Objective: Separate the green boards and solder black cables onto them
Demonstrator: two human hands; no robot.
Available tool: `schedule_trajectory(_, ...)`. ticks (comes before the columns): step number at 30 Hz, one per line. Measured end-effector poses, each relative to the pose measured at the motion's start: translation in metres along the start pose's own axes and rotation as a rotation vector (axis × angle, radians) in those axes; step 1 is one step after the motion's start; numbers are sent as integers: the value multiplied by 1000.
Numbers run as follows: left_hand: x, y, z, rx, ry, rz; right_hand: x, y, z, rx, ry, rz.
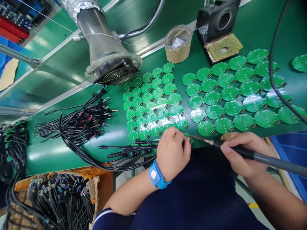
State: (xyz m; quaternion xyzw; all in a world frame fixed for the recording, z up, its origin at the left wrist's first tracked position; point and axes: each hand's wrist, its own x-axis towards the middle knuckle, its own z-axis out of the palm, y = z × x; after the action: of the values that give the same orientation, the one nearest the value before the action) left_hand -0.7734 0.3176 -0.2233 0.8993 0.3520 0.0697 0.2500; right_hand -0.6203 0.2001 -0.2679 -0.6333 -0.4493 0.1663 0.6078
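In the head view, the left hand (173, 152) was curled closed at the near edge of the green table (59, 150). Its fingertips pinched a small round board (191, 139) that lay there, mostly hidden beneath them. The right hand (242, 154) was wrapped pen-fashion round a soldering iron (268, 159), whose tip met that board just beside the left fingers.

I'd judge the board to be light, thin and stiff, and likely to skid on the smooth mat. It seemed best pinned or taken by its rim, clear of the hot tip, and the iron held by its dark handle only.

Rows of similar boards (212, 97) covered the table beyond. A bundle of black wires (81, 123) lay to the left, and a blue wrist strap (157, 175) sat on the left wrist.
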Motion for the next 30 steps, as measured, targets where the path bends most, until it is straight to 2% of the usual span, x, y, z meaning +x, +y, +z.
schedule_trajectory(16, 8, 5, -7, 56, -101, -80, -3, 1, -1, 39, -17, 14)
schedule_trajectory(18, 8, 5, -6, 62, -108, -86, -1, -1, 1, 63, 24, 2)
schedule_trajectory(23, 10, 5, -7, 88, -131, -82, 7, 1, 5, 230, 262, -8)
schedule_trajectory(30, 11, 3, -8, 112, -137, -60, 17, 16, 12, 220, 356, -157)
